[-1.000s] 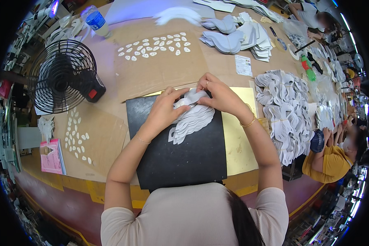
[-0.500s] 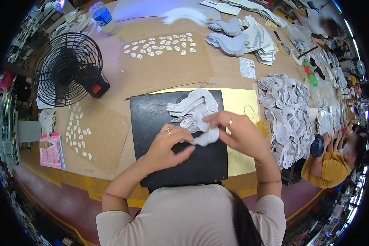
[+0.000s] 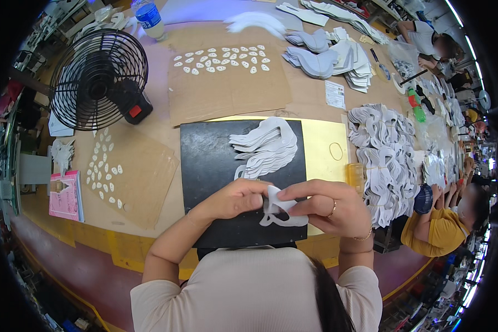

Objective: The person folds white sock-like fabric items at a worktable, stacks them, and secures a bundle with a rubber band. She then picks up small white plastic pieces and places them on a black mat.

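Observation:
Both hands hold one thin white curved cut-out piece [image 3: 285, 220] over the near part of a black mat. My left hand [image 3: 239, 199] pinches its upper left edge between thumb and fingers. Thumb and fingers of my right hand [image 3: 332, 207] close on its upper right side; a looped part of the piece hangs below them. Just beyond the hands, a fanned stack of similar white curved pieces [image 3: 271, 145] lies on the black mat [image 3: 205, 160]. What the left fingertips cover is hidden.
A black fan [image 3: 99, 86] stands at the left. Small white ovals lie on brown boards [image 3: 227, 99] ahead and to the left. Bundled white pieces [image 3: 383, 160] are heaped at the right beside a yellow sheet [image 3: 326, 166]. A person in a yellow top [image 3: 437, 232] sits at far right.
My hands have drawn the white piece toward me, away from the stack. The left hand has moved right and now pinches the piece's upper edge.

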